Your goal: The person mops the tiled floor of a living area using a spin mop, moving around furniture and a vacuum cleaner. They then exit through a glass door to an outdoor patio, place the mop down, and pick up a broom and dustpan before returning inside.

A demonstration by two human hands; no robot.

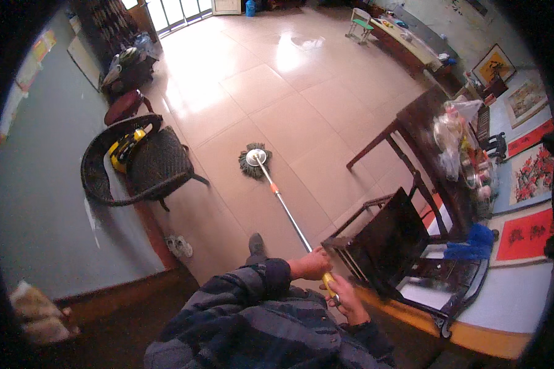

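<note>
A mop point(292, 216) with a long metal pole slants away from my body across the floor. Its round head point(255, 159), a metal disc ringed by dark grey strands, rests on the tiles. My left hand point(313, 264) is closed around the pole just above the yellow grip. Nearer my body, my right hand point(349, 300) wraps the yellow end of the handle. An orange collar point(274, 188) sits partway along the pole. One dark shoe point(256, 243) of mine shows on the floor left of the pole.
On the left, a dark woven armchair point(159, 159) stands by the grey wall point(64, 184). Close on the right is a dark wooden chair point(388, 240) with a blue cloth point(471, 242). Beyond it, a dark table point(424, 115) holds plastic bags. Glossy tiles point(267, 97) stretch towards a barred door point(180, 14).
</note>
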